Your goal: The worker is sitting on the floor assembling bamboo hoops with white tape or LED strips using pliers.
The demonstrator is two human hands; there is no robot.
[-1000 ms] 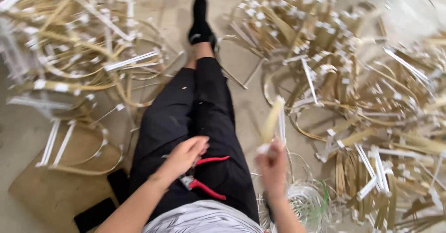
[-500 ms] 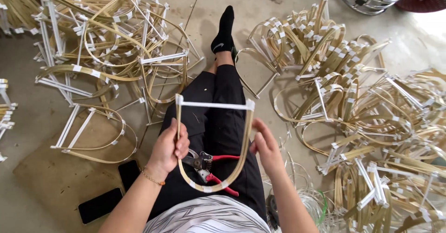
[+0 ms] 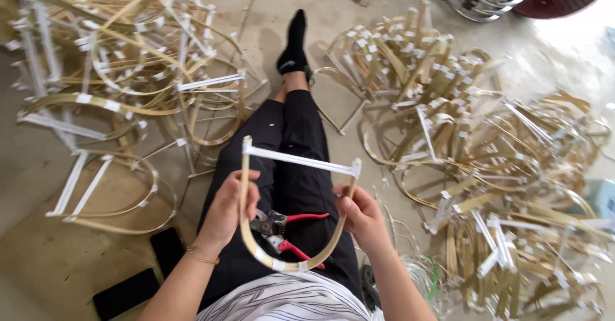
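Here the person sat on the concrete floor point(image 3: 38, 161) with legs in black trousers point(image 3: 295, 167) stretched forward, one black-socked foot point(image 3: 295, 45) pointing away from the camera. Both hands held a D-shaped bamboo frame point(image 3: 291, 266) upright above the lap. The frame consisted of a curved bamboo strip forming the sides and bottom, closed across the top by a straight white bar point(image 3: 301, 159), with pale tape at both corners and at the base of the curve.

The left hand point(image 3: 227, 209) was closed around the left limb of the frame, thumb on the near side and fingers wrapped behind. The right hand point(image 3: 362, 215) was closed around the right limb just below the taped corner. Neither hand showed an open palm; both grips were narrow and in full contact with the strip.

A pair of red-handled cutters point(image 3: 285, 228) lay on the lap directly behind the lower arc of the frame, seen through the loop and untouched by either hand.

To the left of the legs, a pile of similar frames point(image 3: 122, 65) was spread over the floor. To the right, a larger, denser heap of frames point(image 3: 474, 161) extended to the picture edge. Two dark flat rectangular objects point(image 3: 144, 270) lay on a brown cardboard sheet point(image 3: 57, 257) beside the left forearm. A thin bracelet point(image 3: 204, 257) sat on the left wrist.
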